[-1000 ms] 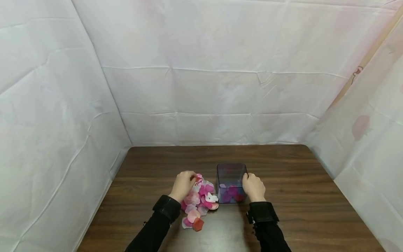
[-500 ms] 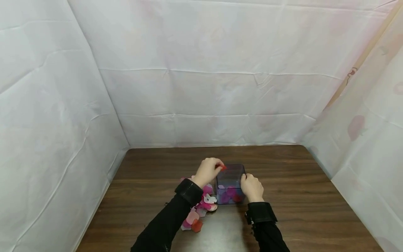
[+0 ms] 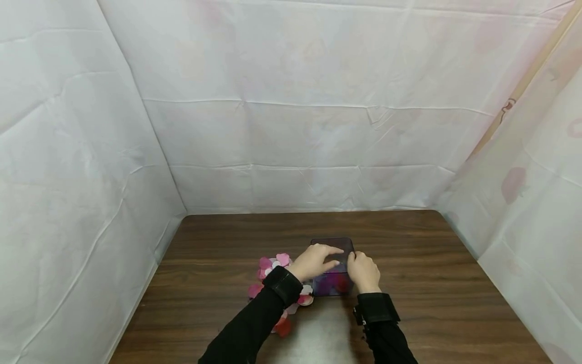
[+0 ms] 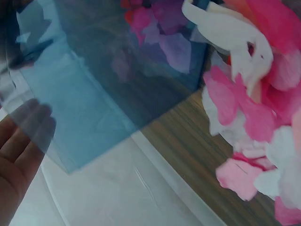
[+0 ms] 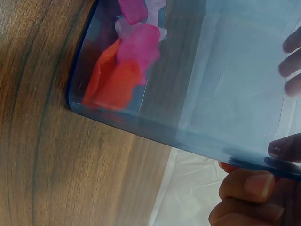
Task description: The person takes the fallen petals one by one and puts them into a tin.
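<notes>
A clear bluish-purple plastic box (image 3: 332, 287) stands upright, with pink, purple and red fabric petals (image 5: 138, 47) at its bottom. My right hand (image 3: 365, 271) grips its right rim, thumb and fingers on either side of the wall. Over the box opening is my left hand (image 3: 311, 260), its fingers stretched out and apart, holding nothing. In the left wrist view its fingers (image 4: 23, 136) show partly through the clear wall. A loose pile of pink, white and red petals (image 3: 265, 268) lies left of the box, partly hidden under the left forearm.
All this is on a brown wood-grain table (image 3: 436, 268) with rounded far corners. White cloth sheets (image 3: 291, 136) hang behind it and along both sides. A wooden pole (image 3: 523, 86) shows at the right.
My left hand has gone from the pile to the box, carrying a red petal, and has let it go there. The right hand keeps its grip on the rim.
</notes>
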`<state>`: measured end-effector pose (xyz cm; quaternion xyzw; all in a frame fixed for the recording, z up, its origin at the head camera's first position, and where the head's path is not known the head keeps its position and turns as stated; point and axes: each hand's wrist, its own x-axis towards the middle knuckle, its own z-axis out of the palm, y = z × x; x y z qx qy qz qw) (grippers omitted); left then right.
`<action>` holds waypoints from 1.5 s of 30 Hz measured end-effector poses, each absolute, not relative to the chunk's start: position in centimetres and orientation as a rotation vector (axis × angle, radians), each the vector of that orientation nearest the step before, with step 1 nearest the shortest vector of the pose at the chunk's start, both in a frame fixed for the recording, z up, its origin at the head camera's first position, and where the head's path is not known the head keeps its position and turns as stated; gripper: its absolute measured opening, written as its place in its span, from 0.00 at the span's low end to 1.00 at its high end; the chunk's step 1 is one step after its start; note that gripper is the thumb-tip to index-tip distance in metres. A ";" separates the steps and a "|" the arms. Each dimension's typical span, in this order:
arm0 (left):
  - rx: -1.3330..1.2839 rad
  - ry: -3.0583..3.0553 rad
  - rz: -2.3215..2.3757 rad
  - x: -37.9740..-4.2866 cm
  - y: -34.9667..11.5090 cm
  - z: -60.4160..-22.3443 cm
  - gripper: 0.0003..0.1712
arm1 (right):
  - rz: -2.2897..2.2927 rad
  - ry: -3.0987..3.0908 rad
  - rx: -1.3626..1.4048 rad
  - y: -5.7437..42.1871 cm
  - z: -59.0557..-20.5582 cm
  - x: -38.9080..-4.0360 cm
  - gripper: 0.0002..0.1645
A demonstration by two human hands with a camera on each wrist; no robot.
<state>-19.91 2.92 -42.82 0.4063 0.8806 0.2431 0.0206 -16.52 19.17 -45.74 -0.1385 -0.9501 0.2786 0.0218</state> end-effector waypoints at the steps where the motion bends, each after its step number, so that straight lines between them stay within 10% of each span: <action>1: 1.272 2.745 0.764 -20.0 2.5 -42.8 0.21 | 0.863 -2.942 -0.429 19.2 -45.7 -16.5 0.28; 22: 0.472 3.075 0.586 -22.3 -12.0 -49.6 0.26 | 0.878 -2.908 -0.382 19.9 -45.2 -16.6 0.28; 45: 0.627 3.210 1.114 -21.6 -9.9 -48.2 0.03 | 0.865 -2.930 -0.374 19.4 -45.7 -16.4 0.28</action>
